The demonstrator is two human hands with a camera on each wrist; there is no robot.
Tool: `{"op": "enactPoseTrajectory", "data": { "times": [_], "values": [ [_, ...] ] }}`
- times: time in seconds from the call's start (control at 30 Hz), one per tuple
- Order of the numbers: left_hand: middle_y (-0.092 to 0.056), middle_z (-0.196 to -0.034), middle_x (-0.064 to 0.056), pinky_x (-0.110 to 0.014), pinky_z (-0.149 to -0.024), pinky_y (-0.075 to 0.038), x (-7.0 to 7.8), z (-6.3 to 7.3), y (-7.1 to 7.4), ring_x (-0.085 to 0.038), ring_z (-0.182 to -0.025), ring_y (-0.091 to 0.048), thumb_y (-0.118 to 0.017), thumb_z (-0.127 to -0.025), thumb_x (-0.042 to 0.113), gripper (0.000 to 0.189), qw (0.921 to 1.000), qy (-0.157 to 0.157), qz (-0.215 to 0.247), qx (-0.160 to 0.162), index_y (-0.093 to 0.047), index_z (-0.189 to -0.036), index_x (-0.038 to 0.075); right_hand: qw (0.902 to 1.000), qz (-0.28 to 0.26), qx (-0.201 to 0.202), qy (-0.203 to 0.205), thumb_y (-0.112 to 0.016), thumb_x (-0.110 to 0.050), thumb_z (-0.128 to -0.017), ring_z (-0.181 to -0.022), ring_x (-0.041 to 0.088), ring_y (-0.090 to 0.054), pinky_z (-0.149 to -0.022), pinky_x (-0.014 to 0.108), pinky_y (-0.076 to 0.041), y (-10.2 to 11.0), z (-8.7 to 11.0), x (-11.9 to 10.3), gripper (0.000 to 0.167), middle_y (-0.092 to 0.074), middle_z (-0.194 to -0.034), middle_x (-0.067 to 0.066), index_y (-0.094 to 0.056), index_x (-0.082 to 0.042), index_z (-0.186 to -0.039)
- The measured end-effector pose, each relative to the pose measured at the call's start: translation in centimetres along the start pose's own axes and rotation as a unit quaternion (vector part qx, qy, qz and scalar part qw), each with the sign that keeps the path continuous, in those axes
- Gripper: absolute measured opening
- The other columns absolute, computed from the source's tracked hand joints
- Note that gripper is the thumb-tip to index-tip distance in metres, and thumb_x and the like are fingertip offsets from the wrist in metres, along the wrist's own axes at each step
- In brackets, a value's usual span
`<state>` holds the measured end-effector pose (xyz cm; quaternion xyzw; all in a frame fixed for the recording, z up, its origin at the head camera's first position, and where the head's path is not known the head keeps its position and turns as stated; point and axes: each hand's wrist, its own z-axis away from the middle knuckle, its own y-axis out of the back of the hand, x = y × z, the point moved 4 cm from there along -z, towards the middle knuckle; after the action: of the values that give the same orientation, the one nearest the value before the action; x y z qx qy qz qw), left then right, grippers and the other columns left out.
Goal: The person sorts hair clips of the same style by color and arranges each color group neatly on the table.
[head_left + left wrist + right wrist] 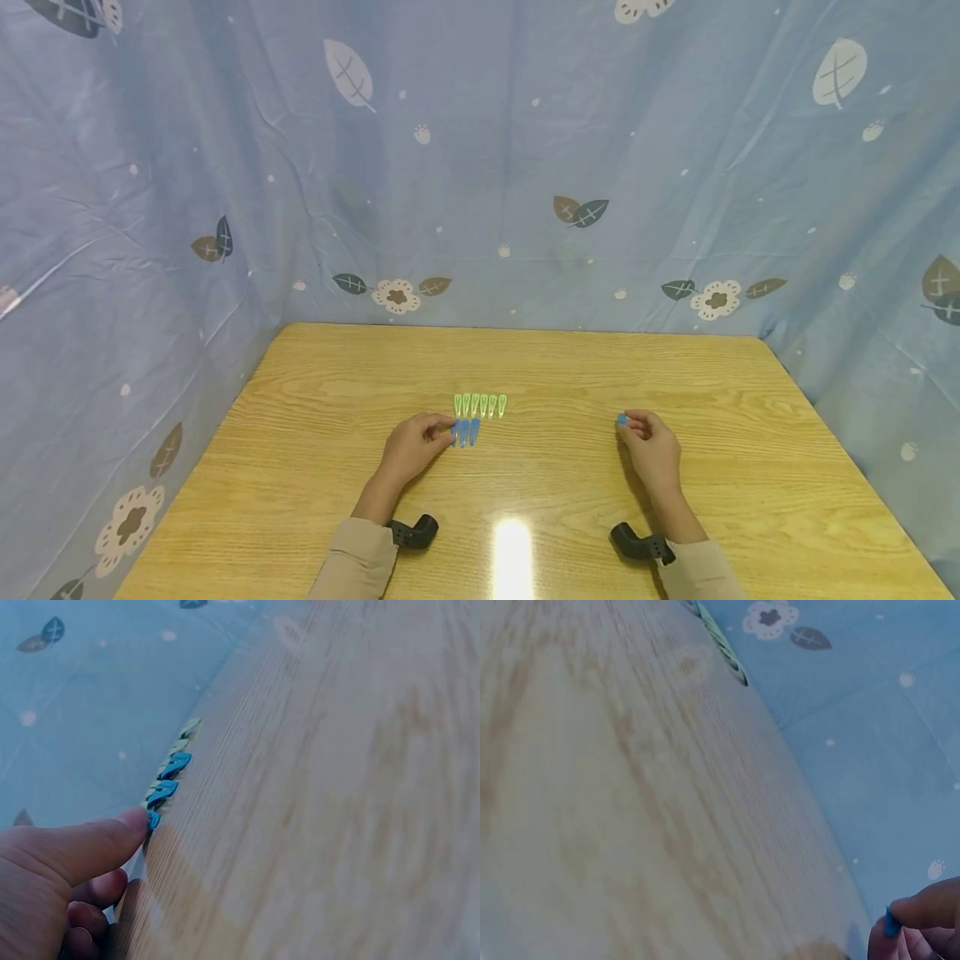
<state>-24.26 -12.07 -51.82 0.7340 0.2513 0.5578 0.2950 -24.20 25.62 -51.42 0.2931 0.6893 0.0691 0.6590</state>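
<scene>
Green snap hair clips (480,405) lie in a row on the table. Just in front of them is a shorter row of blue snap hair clips (465,432). My left hand (411,450) is at the left end of the blue row, its thumb and index finger pinching the leftmost blue clip (154,820), which they partly cover. Well to the right, my right hand (654,450) pinches another blue hair clip (892,922) between thumb and fingertips. Only a small part of that clip shows.
The wooden table (555,483) reaches back to a blue patterned curtain (480,167), which also hangs on both sides. Each wrist wears a black camera mount, one on the left (414,532) and one on the right (641,546). A bright reflection lies near the table's front.
</scene>
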Motion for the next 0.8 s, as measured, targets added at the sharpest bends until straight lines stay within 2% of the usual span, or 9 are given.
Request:
{"op": "enactPoseTrajectory", "data": {
  "times": [0.13, 0.3, 0.43, 0.57, 0.8],
  "values": [
    [-0.049, -0.071, 0.011, -0.024, -0.057, -0.039, 0.1, 0.0, 0.1, -0.008, -0.063, -0.044, -0.073, -0.084, 0.025, 0.023, 1.0, -0.003, 0.001, 0.001, -0.073, -0.107, 0.018, 0.9984, -0.05, -0.023, -0.016, -0.059, -0.012, -0.095, -0.082, -0.006, -0.053, -0.072, 0.008, -0.044, -0.2, 0.0, 0.0, 0.031, -0.061, -0.113, 0.019, -0.059, 0.002, -0.122],
    [-0.048, -0.07, 0.011, -0.024, -0.056, -0.039, 0.2, 0.1, 0.2, -0.008, -0.063, -0.044, -0.073, -0.085, 0.024, 0.023, 1.0, -0.003, 0.005, 0.001, -0.073, -0.107, 0.018, 0.9923, -0.113, -0.04, -0.029, -0.055, 0.001, -0.093, -0.08, -0.003, -0.058, -0.072, 0.013, -0.05, -0.5, -0.1, 0.2, 0.032, -0.058, -0.111, 0.021, -0.056, 0.006, -0.125],
    [-0.049, -0.071, 0.011, -0.024, -0.056, -0.039, 0.1, 0.0, 0.1, -0.008, -0.063, -0.044, -0.073, -0.085, 0.024, 0.023, 1.0, -0.004, 0.003, 0.001, -0.073, -0.107, 0.017, 0.9859, -0.152, -0.06, -0.035, -0.052, 0.004, -0.094, -0.08, 0.001, -0.06, -0.075, 0.017, -0.052, -0.8, -0.1, 0.2, 0.034, -0.054, -0.111, 0.021, -0.053, 0.008, -0.128],
    [-0.05, -0.071, 0.012, -0.023, -0.056, -0.039, 0.0, 0.0, 0.1, -0.008, -0.063, -0.044, -0.073, -0.085, 0.025, 0.023, 1.0, -0.002, 0.002, 0.001, -0.073, -0.107, 0.018, 0.9823, -0.164, -0.084, -0.032, -0.049, 0.004, -0.096, -0.086, 0.002, -0.059, -0.079, 0.018, -0.051, -0.9, 0.0, -0.1, 0.036, -0.05, -0.115, 0.02, -0.051, 0.008, -0.131],
    [-0.05, -0.071, 0.011, -0.024, -0.056, -0.039, 0.2, 0.1, 0.1, -0.008, -0.063, -0.044, -0.073, -0.085, 0.024, 0.023, 1.0, -0.002, 0.002, 0.001, -0.073, -0.106, 0.017, 0.9812, -0.151, -0.119, -0.015, -0.048, 0.003, -0.097, -0.093, 0.007, -0.058, -0.082, 0.019, -0.051, -1.5, 0.7, -1.3, 0.036, -0.049, -0.117, 0.021, -0.049, 0.007, -0.133]
  ]
}}
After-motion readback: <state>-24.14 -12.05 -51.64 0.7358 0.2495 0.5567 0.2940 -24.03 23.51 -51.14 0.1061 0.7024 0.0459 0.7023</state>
